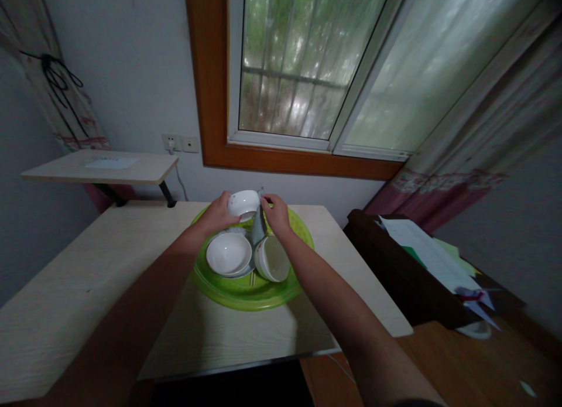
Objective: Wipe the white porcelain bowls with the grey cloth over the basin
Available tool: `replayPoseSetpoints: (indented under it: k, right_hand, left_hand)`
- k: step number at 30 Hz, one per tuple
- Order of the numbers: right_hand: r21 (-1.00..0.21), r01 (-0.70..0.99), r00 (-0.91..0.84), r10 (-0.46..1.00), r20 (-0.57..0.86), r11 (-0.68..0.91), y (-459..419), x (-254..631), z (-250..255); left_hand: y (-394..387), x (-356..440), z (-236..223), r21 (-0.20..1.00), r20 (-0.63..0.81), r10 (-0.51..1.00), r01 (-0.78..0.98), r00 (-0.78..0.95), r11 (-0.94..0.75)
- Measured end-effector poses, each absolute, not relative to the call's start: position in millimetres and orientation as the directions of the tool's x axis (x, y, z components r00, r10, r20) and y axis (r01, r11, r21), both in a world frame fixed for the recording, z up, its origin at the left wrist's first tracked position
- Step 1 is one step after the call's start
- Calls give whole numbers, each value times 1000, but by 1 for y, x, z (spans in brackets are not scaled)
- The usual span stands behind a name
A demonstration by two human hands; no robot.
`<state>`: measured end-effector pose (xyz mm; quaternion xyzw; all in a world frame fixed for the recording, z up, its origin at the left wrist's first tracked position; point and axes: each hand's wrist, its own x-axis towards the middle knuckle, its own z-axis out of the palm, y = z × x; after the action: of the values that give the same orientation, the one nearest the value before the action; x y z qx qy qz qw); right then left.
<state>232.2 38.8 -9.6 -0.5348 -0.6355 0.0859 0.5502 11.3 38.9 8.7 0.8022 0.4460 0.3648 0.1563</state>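
My left hand (218, 212) grips a small white bowl (244, 203) by its left side, tilted above a round green tray (259, 302). At the bowl's right edge, my right hand (275, 211) pinches a grey cloth (259, 226) that hangs down between the dishes. On the tray's left part a white bowl (229, 253) rests on what looks like a plate. To the right, a white bowl or cup (276, 259) lies tipped on its side, seemingly nested with another. Thin sticks like chopsticks (252, 278) show between them.
The tray stands on a pale wooden table (351, 266). A small raised shelf (149, 168) with a paper is at the back left, near wall sockets (180, 143). Behind the table is a window (294, 67). Papers (432, 255) lie on dark furniture (386, 272) to the right.
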Motion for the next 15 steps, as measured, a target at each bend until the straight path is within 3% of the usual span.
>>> replayPoseSetpoints:
  k: [6,15]
  right_hand:
    - [-706,507,146,758,635,494,35,230,-6]
    - [-399,567,-226,602,766,721,18,213,5]
  left_hand:
    - [43,9,7,536,437,827,636,354,-555]
    - [45,8,0,491,409,786,615,463,-617]
